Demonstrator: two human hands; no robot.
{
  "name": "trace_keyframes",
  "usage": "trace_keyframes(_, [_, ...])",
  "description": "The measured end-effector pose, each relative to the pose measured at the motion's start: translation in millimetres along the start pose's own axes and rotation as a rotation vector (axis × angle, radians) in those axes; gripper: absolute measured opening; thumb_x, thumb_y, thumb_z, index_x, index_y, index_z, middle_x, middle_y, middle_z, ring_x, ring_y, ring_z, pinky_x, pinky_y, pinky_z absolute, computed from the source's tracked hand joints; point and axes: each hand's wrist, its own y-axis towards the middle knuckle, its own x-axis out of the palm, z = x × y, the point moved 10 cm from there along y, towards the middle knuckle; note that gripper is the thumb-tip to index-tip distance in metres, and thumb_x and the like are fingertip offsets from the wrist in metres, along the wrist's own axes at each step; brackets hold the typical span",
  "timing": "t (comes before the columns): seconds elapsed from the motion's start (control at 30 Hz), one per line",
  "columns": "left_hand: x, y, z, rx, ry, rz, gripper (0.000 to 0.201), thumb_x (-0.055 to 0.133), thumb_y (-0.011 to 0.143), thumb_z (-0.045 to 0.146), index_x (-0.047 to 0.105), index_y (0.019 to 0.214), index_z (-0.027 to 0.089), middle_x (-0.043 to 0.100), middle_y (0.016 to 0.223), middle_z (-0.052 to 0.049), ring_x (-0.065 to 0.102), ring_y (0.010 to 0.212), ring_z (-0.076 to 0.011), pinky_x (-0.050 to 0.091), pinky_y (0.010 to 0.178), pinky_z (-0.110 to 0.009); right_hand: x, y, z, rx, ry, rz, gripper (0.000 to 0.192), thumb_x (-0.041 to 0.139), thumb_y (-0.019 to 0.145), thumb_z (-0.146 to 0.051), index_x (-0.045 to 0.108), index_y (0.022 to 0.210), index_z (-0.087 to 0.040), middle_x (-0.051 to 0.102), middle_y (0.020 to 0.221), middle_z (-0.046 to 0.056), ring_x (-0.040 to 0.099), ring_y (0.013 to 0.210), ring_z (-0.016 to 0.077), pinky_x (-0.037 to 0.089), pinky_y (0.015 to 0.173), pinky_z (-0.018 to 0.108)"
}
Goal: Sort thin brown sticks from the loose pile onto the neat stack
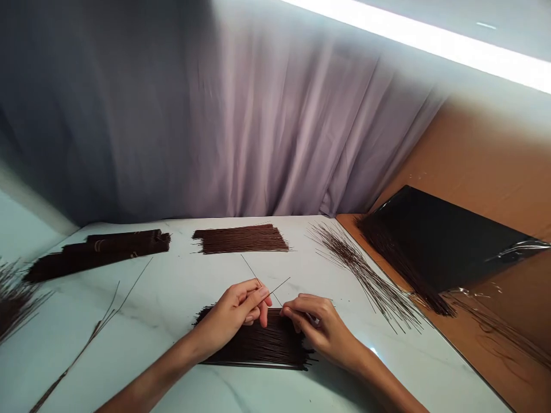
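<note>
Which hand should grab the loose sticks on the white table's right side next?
Probably the right hand: it's nearer the loose sticks. The left hand would have to reach across it.

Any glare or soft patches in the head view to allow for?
Head view: long white strip light blown out, top right; head view: small glare spot on white marbled tabletop beside right forearm; head view: upper grey-mauve fabric curtain washed soft.

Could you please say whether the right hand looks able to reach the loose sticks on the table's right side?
Probably yes: nothing visible stands between the right hand and the loose sticks, though it seems occupied with a thin stick.
</note>
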Motion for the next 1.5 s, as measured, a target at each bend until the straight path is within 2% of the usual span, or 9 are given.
trace_keyframes(0.23, [-6.4, -2.4, 0.8, 0.043, -0.021, 0.073, 0.045, 0.041, 0.106, 0.051, 0.061, 0.090, 0.015, 0.061, 0.065, 0.002, 0.028, 0.052, -0.0085, 0.028, 0.057, -0.026, 2.3, -1.6, -6.8, -0.055, -0.089, 0.022, 0.045, 0.038, 0.110, -0.039, 0.068, 0.085, -0.018, 0.057, 0.066, 0.001, 0.050, 0.065, 0.0153, 0.038, 0.062, 0.027])
trace_keyframes(0.47, [-9.2, -2.6, -1.3, 0.044, -0.022, 0.109, 0.041, 0.049, 0.102, 0.055, 0.063, 0.101, 0.016, 0.063, 0.064, 0.002, 0.034, 0.051, -0.0086, 0.027, 0.054, -0.025, 0.9, -2.5, -14.1, -0.079, -0.121, 0.026, 0.043, 0.037, 0.111, -0.037, 0.072, 0.093, -0.017, 0.058, 0.067, 0.002, 0.051, 0.065, 0.0153, 0.040, 0.062, 0.027])
trace_keyframes(0.67, [-13.8, -3.7, 10.4, 0.055, 0.010, 0.134, 0.041, 0.052, 0.101, 0.052, 0.070, 0.098, 0.016, 0.069, 0.085, -0.004, 0.046, 0.062, -0.0107, 0.033, 0.053, -0.022, -1.3, -3.2, -18.6, -0.108, -0.152, 0.039, 0.040, 0.039, 0.110, -0.034, 0.067, 0.087, -0.018, 0.056, 0.066, 0.001, 0.049, 0.063, 0.0147, 0.037, 0.060, 0.026])
trace_keyframes(0.8, [-17.7, -3.1, 12.1, 0.062, 0.041, 0.137, 0.040, 0.052, 0.101, 0.050, 0.071, 0.095, 0.015, 0.068, 0.083, -0.003, 0.044, 0.059, -0.0100, 0.034, 0.054, -0.023, 0.7, -4.2, -21.9, -0.140, -0.177, 0.036, 0.039, 0.040, 0.110, -0.031, 0.064, 0.083, -0.018, 0.056, 0.066, 0.001, 0.048, 0.062, 0.0145, 0.034, 0.059, 0.027])
trace_keyframes(0.9, [-18.5, -1.9, 7.4, 0.044, 0.054, 0.133, 0.041, 0.052, 0.101, 0.051, 0.070, 0.094, 0.016, 0.067, 0.081, -0.003, 0.048, 0.062, -0.0117, 0.035, 0.053, -0.023, 3.1, -4.5, -21.9, -0.136, -0.172, 0.017, 0.037, 0.040, 0.110, -0.030, 0.066, 0.085, -0.018, 0.058, 0.067, 0.002, 0.050, 0.063, 0.0146, 0.034, 0.059, 0.027])
trace_keyframes(1.13, [-18.9, -3.5, 9.5, 0.040, 0.133, 0.169, 0.023, 0.070, 0.092, 0.039, 0.067, 0.082, 0.018, 0.065, 0.072, 0.002, 0.056, 0.072, -0.0137, 0.042, 0.070, -0.025, 5.3, -6.2, -24.1, -0.168, -0.195, 0.011, 0.035, 0.040, 0.109, -0.027, 0.068, 0.091, -0.017, 0.060, 0.067, 0.002, 0.048, 0.062, 0.0149, 0.031, 0.058, 0.028])
trace_keyframes(1.33, [-17.2, -4.6, 8.6, -0.043, 0.115, 0.164, 0.032, 0.067, 0.092, 0.046, 0.067, 0.079, 0.017, 0.066, 0.071, 0.001, 0.047, 0.064, -0.0119, 0.035, 0.059, -0.024, 6.2, -5.9, -20.7, -0.150, -0.178, -0.002, 0.031, 0.043, 0.108, -0.026, 0.070, 0.095, -0.017, 0.063, 0.071, 0.003, 0.049, 0.064, 0.0153, 0.033, 0.061, 0.028])
trace_keyframes(1.5, [-15.4, -2.8, 7.1, -0.028, 0.105, 0.131, 0.039, 0.064, 0.093, 0.052, 0.068, 0.081, 0.015, 0.068, 0.071, -0.001, 0.044, 0.059, -0.0110, 0.030, 0.052, -0.023, 3.4, -3.7, -19.4, -0.126, -0.165, -0.022, 0.032, 0.043, 0.108, -0.026, 0.072, 0.098, -0.017, 0.062, 0.071, 0.003, 0.051, 0.067, 0.0158, 0.034, 0.063, 0.028])
